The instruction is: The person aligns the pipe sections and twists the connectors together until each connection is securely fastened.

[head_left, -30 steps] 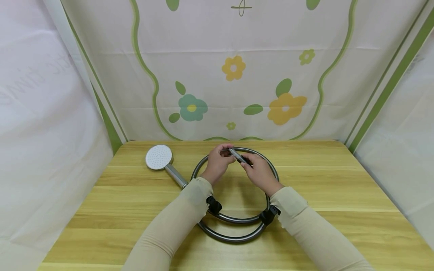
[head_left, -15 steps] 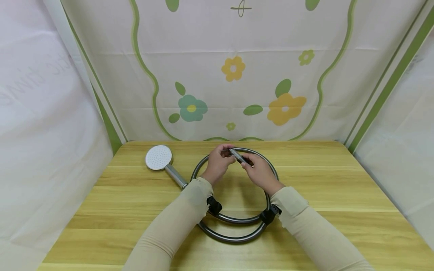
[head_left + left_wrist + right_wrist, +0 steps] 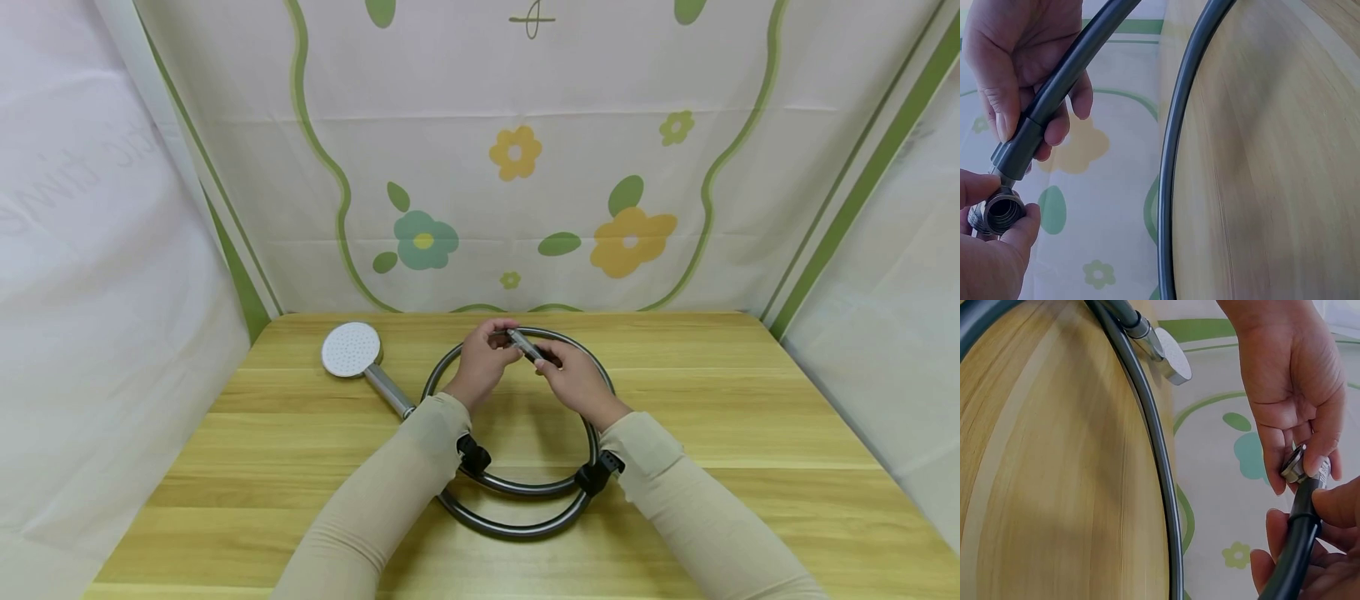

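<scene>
A dark grey shower hose point(image 3: 517, 531) lies looped on the table, with one end raised between the two hands. The left hand point(image 3: 480, 362) pinches the silver nut point(image 3: 1005, 212) at that end with thumb and fingers; screw threads show inside its open mouth in the left wrist view. The right hand point(image 3: 577, 385) grips the hose just behind the nut, thumb on the dark end sleeve point(image 3: 1021, 147). In the right wrist view, the nut sits at an angle to the hose end.
A shower head point(image 3: 351, 349) with a white spray face and silver handle lies at the left, joined to the hose's other end. The wooden table point(image 3: 720, 392) meets a flower-patterned cloth wall point(image 3: 465, 167) at the back; cloth also hangs at both sides.
The right hand's fingers have shifted slightly on the hose end. The left hand keeps its place on the nut, and the shower head lies where it was.
</scene>
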Motion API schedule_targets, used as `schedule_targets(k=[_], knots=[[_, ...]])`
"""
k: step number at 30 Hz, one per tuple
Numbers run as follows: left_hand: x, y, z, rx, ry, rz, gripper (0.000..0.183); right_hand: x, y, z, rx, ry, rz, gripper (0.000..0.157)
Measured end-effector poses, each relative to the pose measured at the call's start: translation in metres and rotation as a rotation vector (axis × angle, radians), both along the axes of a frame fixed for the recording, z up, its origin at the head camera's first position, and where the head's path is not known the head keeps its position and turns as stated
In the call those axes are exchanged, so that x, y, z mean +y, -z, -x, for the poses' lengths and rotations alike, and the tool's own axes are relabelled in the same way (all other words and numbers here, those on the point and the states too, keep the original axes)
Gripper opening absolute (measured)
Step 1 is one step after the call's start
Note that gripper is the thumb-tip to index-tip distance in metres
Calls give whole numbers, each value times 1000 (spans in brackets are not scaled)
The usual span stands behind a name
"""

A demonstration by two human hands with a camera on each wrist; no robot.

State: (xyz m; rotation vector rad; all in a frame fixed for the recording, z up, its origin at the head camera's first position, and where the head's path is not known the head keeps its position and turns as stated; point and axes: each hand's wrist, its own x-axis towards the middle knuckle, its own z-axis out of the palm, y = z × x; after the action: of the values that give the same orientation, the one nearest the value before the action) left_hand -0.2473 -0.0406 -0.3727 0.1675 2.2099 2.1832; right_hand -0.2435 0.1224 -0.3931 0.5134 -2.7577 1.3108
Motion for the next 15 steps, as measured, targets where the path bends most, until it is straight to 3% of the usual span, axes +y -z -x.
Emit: schedule_targets(k=[2,9,15], knots=[[0,-2,-1,-4,4,5,37,1,0,0,-2,-2,-1,31],[1,21,18,-6,10,0,39,1,1,1,-12,-5,8,32],[1,25,19,19,8,-6,37,1,2,2,-35,-4,18,32]])
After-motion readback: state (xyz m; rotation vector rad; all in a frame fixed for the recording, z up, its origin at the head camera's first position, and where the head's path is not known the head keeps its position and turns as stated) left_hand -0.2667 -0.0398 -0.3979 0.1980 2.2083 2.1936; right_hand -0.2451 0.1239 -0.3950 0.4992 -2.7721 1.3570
